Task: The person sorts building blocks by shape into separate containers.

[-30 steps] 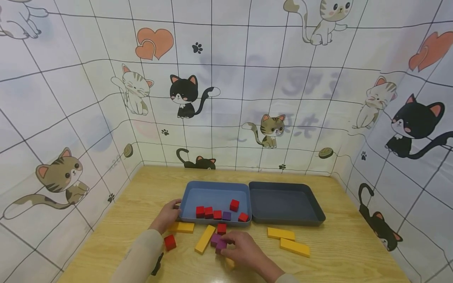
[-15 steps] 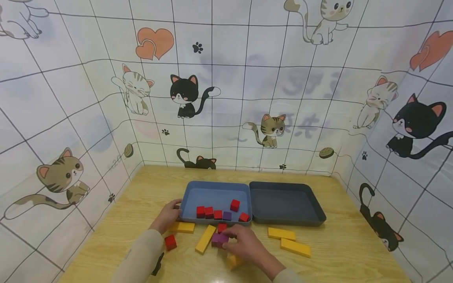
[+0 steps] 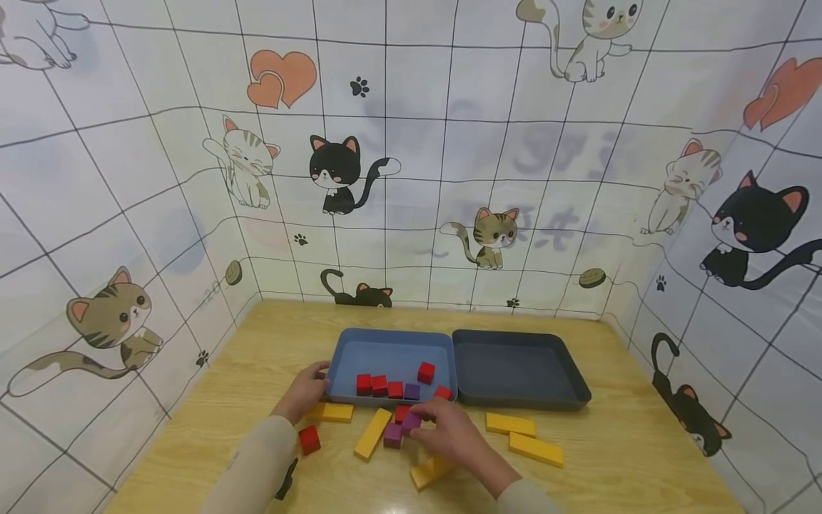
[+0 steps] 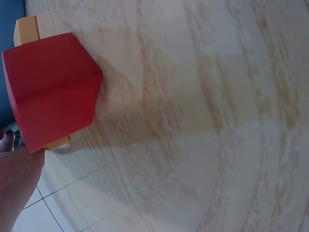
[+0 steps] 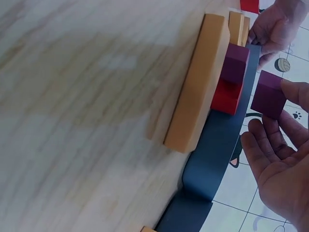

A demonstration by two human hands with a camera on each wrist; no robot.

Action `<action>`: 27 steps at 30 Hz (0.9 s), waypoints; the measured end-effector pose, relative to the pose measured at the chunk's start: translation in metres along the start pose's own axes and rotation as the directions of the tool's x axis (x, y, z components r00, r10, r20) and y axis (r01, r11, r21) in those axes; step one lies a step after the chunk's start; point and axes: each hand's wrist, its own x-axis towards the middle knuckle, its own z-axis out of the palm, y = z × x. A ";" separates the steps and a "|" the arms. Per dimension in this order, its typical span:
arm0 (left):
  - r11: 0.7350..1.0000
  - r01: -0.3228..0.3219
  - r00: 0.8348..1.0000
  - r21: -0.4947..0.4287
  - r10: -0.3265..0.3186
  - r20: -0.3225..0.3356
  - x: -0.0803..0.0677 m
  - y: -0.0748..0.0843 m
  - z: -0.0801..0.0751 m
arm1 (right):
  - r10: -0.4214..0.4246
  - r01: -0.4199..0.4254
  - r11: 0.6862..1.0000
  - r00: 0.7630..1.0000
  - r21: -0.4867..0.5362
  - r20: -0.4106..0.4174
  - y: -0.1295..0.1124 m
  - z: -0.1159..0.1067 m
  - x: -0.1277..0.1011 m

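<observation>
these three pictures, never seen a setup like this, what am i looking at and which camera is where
No machine here: a person works with bare hands, wearing three cameras. The wide picture comes from the head, looking down at a wooden table inside cat-patterned walls. The other two come from the wrists, very close and tilted. On the table stand a light blue tray holding small red and purple cubes, and a dark tray beside it. Yellow bars and a red cube lie in front. The left hand rests on the blue tray's corner. The right hand pinches a purple cube in its fingertips.
</observation>
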 end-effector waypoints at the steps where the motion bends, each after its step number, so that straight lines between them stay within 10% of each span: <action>1: 1.000 0.003 1.000 0.002 -0.003 0.001 0.000 0.000 0.000 | -0.005 0.005 1.000 1.000 0.000 -0.007 0.000 -0.001 0.000; 27: 1.000 0.014 1.000 -0.005 -0.014 0.002 0.006 -0.004 0.000 | 0.041 -0.035 0.998 0.993 0.058 -0.107 0.009 -0.021 0.012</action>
